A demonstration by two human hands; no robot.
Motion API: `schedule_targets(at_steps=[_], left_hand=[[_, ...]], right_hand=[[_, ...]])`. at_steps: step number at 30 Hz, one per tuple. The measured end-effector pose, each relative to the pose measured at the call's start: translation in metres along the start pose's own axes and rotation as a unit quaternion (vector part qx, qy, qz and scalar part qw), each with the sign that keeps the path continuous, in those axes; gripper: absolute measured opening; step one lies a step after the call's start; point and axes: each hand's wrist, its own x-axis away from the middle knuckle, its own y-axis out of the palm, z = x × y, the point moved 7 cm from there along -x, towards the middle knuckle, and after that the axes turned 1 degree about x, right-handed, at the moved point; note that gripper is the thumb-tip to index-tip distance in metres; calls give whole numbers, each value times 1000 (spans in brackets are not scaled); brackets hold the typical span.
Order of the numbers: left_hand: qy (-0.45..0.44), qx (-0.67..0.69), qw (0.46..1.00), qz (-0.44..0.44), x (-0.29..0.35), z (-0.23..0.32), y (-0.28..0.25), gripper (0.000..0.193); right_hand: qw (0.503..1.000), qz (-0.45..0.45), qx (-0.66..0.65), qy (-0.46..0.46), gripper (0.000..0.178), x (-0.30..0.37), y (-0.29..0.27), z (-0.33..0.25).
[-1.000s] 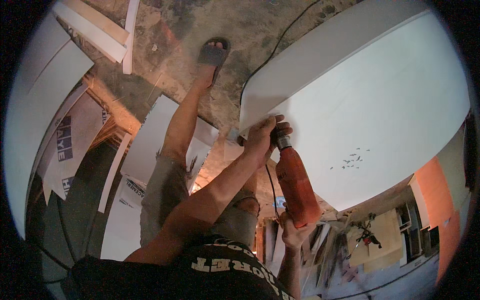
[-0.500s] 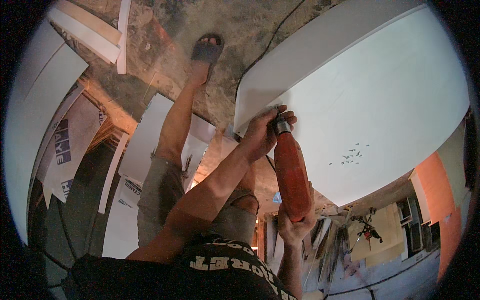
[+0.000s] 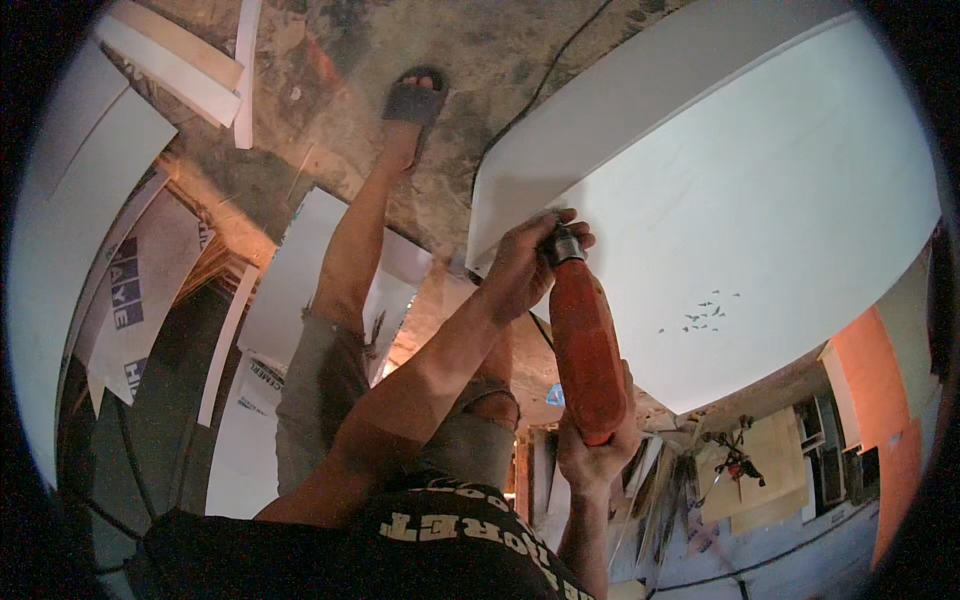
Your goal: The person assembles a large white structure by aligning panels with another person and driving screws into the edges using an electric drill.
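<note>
A red power drill (image 3: 588, 350) with a metal chuck (image 3: 566, 243) is in front of me, its nose up against the edge corner of a large white board (image 3: 760, 190). My right hand (image 3: 598, 448) is wrapped round the drill's rear end from below. Around the front of the chuck curls my left hand (image 3: 525, 262), its fingertips pinched close to the board; what they hold there is hidden. Several small dark screws (image 3: 703, 316) lie loosely on the white face of the board, to the right of the drill.
A black cable (image 3: 540, 85) runs over the rough floor beside the board. Board strips (image 3: 185, 65) and leaning panels (image 3: 150, 270) stand on the left. My sandalled foot (image 3: 415, 100) is planted ahead. At the lower right are orange sheets (image 3: 870, 370) and a plywood piece (image 3: 765, 470).
The drill and both hands have shifted only slightly, with the chuck a little nearer the board and my left fingertips drawn in closer. The screws lie as before.
</note>
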Motion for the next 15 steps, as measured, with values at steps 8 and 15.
schedule_targets(at_steps=[8, 15], left_hand=[[-6, 2, 1000, 2, 7, 2, 0, 27], [7, 7, 1000, 17, 5, 2, -2, 26]], right_hand=[[997, -23, 53, 55, 66, 10, 3, -9], [999, -18, 9, 30, 59, 0, 4, -9]])
